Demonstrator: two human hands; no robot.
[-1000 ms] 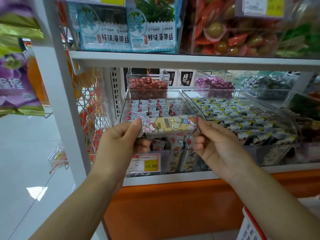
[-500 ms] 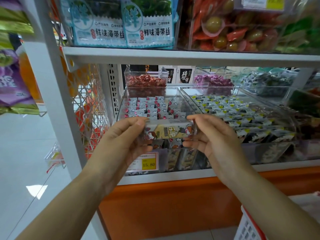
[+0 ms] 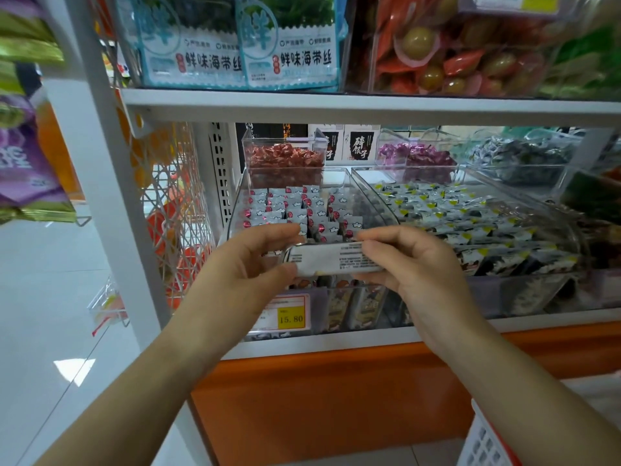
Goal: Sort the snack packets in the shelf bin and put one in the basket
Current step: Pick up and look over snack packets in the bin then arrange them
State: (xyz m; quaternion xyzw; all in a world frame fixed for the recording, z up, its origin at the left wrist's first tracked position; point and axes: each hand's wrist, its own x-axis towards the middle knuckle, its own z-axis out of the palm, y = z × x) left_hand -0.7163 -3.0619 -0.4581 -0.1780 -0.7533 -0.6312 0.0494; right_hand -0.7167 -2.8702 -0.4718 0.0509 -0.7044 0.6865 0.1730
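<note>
Currently, item one: snack packet (image 3: 331,260), held level between your two hands, pale printed back facing you, just in front of the clear shelf bin (image 3: 371,196) where like packets stand in rows. Left hand (image 3: 247,267): thumb and fingers pinching the packet's left end. Right hand (image 3: 415,264): fingers curled on its right end. Basket (image 3: 480,438): white, red-rimmed, low at your right, well apart from the packet. Step in hand, by appearance: checking the chosen packet. Next move calls for one hand to release and the other to carry the packet down and right into the basket.
</note>
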